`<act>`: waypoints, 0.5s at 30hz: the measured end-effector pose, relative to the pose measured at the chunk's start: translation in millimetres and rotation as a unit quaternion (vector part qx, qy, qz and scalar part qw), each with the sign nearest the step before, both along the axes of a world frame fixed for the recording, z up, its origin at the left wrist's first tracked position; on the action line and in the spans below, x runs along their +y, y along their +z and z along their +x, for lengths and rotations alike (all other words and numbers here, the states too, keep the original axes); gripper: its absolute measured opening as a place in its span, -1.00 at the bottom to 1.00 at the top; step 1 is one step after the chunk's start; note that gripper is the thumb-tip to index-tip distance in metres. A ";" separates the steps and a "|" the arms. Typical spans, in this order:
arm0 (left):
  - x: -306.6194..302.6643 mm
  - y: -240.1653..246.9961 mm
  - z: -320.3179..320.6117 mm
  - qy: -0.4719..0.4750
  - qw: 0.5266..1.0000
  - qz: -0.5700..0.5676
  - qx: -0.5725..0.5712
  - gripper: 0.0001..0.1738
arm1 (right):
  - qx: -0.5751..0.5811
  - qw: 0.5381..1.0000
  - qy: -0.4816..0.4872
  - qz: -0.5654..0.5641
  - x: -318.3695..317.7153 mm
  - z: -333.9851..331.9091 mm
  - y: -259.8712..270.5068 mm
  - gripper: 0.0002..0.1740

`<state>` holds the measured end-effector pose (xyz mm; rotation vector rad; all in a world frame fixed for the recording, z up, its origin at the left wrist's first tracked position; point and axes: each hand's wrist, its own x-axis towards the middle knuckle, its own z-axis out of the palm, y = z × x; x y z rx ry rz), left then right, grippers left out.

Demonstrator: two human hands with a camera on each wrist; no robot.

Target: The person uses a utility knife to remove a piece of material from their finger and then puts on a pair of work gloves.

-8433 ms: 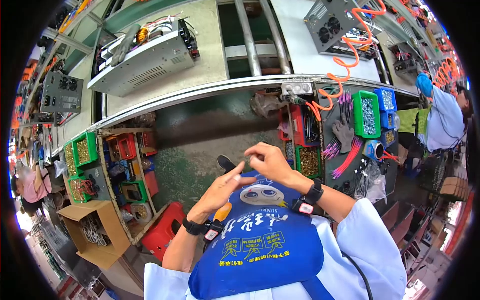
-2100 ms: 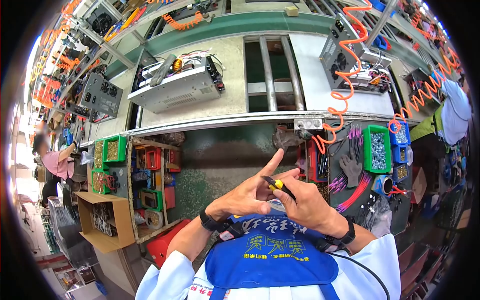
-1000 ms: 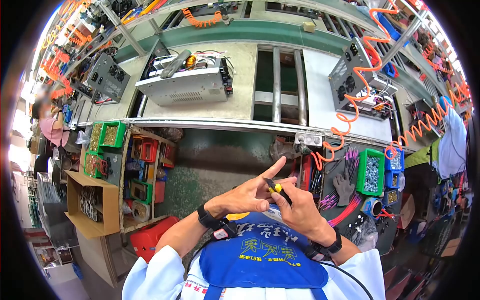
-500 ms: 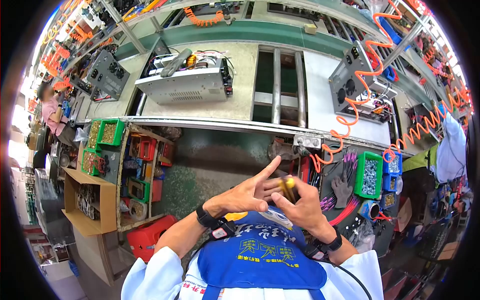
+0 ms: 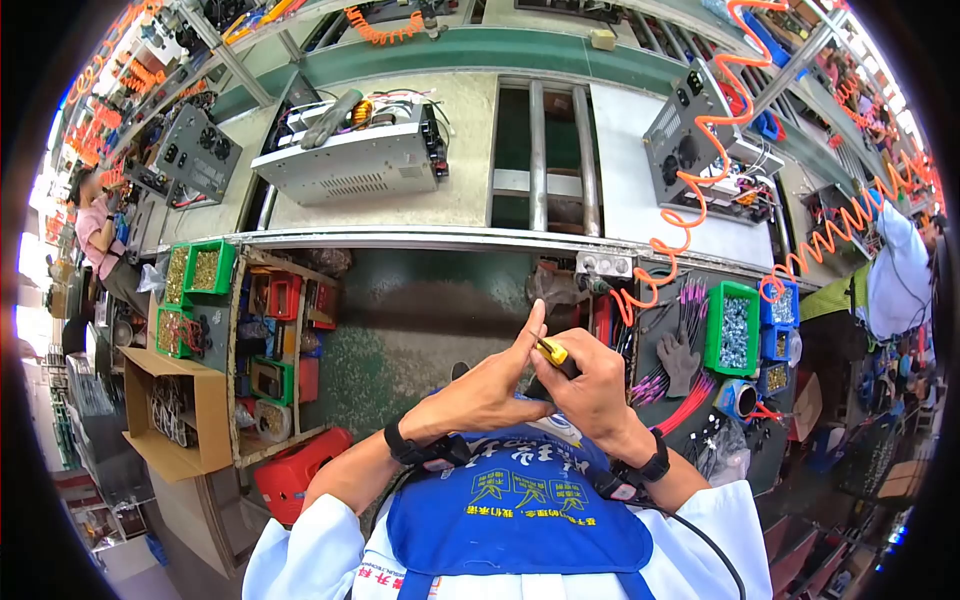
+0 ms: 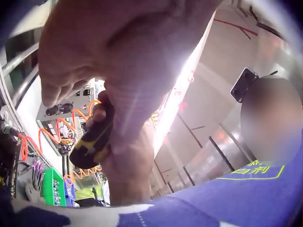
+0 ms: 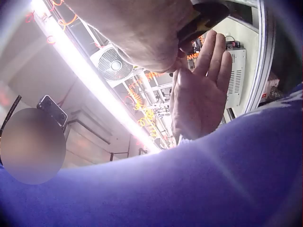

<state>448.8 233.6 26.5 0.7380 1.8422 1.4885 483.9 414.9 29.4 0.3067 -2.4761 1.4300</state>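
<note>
A small yellow-and-black tool (image 5: 556,353) is gripped in the right hand (image 5: 592,385), in front of the blue apron (image 5: 520,490). Beside it the left hand (image 5: 488,392) is raised with its fingers straight, the palm turned toward the right hand. The tool's thin front end reaches the left hand's fingers; whether it touches them cannot be told. In the left wrist view the tool's handle (image 6: 90,147) shows in dark and yellow. The right wrist view shows the left hand (image 7: 201,97) with extended fingers, and the dark tool (image 7: 203,21) above it.
On the bench beyond stand a grey metal unit (image 5: 350,170) and a fan-fronted unit (image 5: 685,140). A coiled orange hose (image 5: 700,190) hangs at the right. Nearby are a green screw bin (image 5: 732,330), a grey glove (image 5: 679,362), a cardboard box (image 5: 205,410) and a red stool (image 5: 290,480).
The right hand's tool has swung to point toward the left hand's fingers. Both hands have shifted slightly left in the head view, and the left hand's fingers now stand closer together.
</note>
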 end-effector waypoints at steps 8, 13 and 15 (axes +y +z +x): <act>4.4 -10.1 5.2 0.017 0.996 -0.052 0.071 0.33 | 0.015 0.999 0.006 0.029 -0.7 -1.0 -7.5 -0.86; 5.3 -15.9 4.3 0.014 0.992 -0.066 0.102 0.31 | -0.093 0.991 0.040 -0.086 1.8 -5.1 -17.0 -0.95; 5.3 -8.1 -4.1 -0.006 0.996 -0.086 -0.001 0.31 | -0.273 0.923 0.084 -0.256 7.5 -3.2 -23.2 -0.99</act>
